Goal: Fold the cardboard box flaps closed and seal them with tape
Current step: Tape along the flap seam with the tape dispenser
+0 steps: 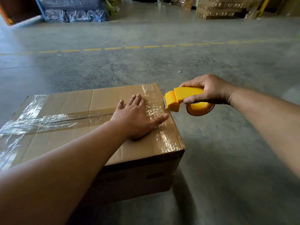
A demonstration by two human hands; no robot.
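A brown cardboard box (pixel 68 104) stands on the concrete floor with its top flaps folded shut. Clear tape (pixel 53 120) runs along the centre seam, and more strips cross the left and right ends. My left hand (pixel 136 117) lies flat, fingers spread, on the tape near the box's right end. My right hand (pixel 209 90) grips a yellow tape dispenser (pixel 181 98) just beyond the box's right edge. Its toothed blade sits at that edge, where the centre seam ends. The tape roll hangs under the handle.
Grey concrete floor (pixel 162 65) surrounds the box, with a dashed yellow line (pixel 113 48) across it farther out. Stacked cardboard boxes (pixel 224 8) stand at the back right. Plastic-wrapped bundles (pixel 73 13) sit at the back left.
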